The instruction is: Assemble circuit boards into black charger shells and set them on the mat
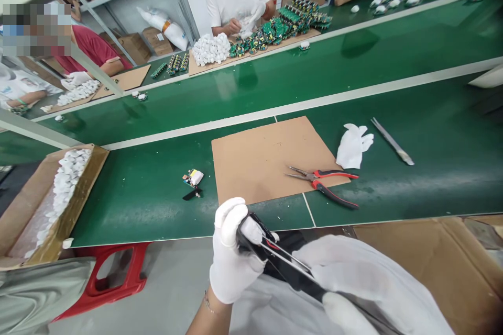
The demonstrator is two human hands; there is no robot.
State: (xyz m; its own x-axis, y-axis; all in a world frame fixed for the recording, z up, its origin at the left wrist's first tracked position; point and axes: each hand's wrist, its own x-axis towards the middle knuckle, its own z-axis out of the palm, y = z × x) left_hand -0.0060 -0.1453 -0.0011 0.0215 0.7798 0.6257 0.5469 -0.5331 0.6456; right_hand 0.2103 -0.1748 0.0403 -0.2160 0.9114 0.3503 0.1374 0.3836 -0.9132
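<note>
**Gloved hands on a black tool at the belt's edge**

Head view, bottom centre of the frame: the left hand (230, 259), in a white knit glove, is clenched around a small white part pressed against the tip of a long black tool (275, 261). A thin metal rod with a spot of red runs along the tool. The right hand (349, 272), also gloved in white, wraps the tool's lower end at the bottom right; both hands grip firmly.

Above them, a flat brown cardboard sheet (259, 159) lies on the glossy green belt (157, 193). On the sheet's right edge rest needle-nose pliers (324, 182) with red-and-black handles, jaws parted. Just beyond, right of centre, lies a crumpled white glove (352, 145), and farther right a slim metal file (392, 141). Left of the sheet sits a small white part with bright markings (193, 178). At the lower left, a cardboard box (23, 209) holds lumpy white pieces.
</note>
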